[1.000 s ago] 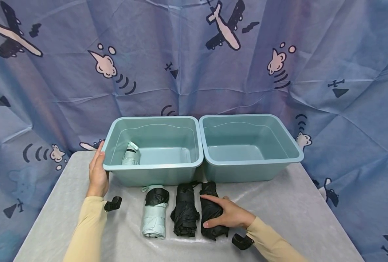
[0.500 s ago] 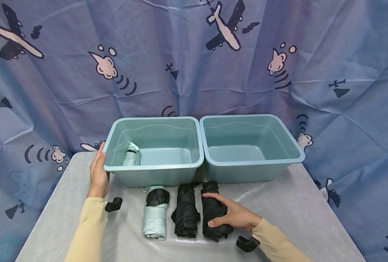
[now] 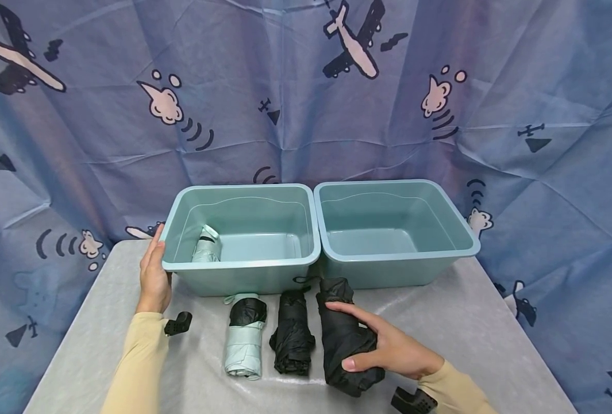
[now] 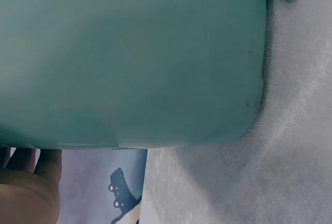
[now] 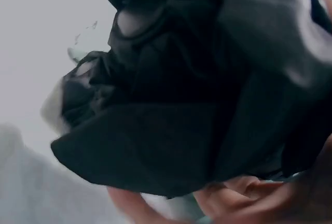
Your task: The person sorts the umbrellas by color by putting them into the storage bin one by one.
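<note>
My right hand (image 3: pixel 401 348) grips a black folded umbrella (image 3: pixel 344 333), thumb on its near side and fingers across its upper part. In the right wrist view that black umbrella (image 5: pixel 166 79) fills most of the picture, its cloth loose and blurred. My left hand (image 3: pixel 154 279) rests with fairly straight fingers against the left end of the left teal bin (image 3: pixel 243 279). The left wrist view shows the bin wall (image 4: pixel 129 68) and fingers (image 4: pixel 49 167) at its edge. A pale green folded umbrella (image 3: pixel 207 244) leans inside this bin.
A pale green umbrella (image 3: pixel 243 348) with a black band and another black folded umbrella (image 3: pixel 292 339) lie side by side before the bins. The right teal bin (image 3: pixel 388 270) stands against the left one. Behind the grey-covered table (image 3: pixel 197 379) hangs a blue printed curtain (image 3: pixel 306 115).
My right hand has closed round the rightmost black umbrella and lifted it slightly, shifting right and toward me. My left hand has stayed at the bin.
</note>
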Motion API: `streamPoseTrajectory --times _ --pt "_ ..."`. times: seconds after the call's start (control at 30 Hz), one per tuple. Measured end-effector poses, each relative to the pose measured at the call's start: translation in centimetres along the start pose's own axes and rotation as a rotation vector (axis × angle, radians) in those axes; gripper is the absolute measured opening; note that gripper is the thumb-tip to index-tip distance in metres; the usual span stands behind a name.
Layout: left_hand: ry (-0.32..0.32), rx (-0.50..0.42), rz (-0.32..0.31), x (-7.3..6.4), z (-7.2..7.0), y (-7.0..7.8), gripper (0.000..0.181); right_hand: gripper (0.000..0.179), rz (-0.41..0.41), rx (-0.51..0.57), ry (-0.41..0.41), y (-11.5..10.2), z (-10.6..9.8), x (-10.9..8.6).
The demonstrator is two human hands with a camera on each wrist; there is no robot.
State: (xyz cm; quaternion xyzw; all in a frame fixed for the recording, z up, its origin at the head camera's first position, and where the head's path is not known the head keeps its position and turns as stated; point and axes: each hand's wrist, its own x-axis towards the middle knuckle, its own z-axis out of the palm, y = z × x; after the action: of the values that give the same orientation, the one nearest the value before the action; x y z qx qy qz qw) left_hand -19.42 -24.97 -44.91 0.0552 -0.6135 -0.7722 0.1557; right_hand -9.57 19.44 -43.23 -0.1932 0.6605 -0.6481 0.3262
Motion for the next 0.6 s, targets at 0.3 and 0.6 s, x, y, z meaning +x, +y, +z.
streamPoseTrajectory --times 0.3,0.6 --pt "-0.004 0.004 -0.002 -0.1 0.0 0.0 0.051 0.090 -0.159 -0.079 0.027 -4.1 -1.1 -1.3" --pt "-0.006 -0.002 0.000 -0.1 0.0 -0.1 0.051 0.095 -0.181 -0.101 0.085 -7.3 -4.6 -0.7"
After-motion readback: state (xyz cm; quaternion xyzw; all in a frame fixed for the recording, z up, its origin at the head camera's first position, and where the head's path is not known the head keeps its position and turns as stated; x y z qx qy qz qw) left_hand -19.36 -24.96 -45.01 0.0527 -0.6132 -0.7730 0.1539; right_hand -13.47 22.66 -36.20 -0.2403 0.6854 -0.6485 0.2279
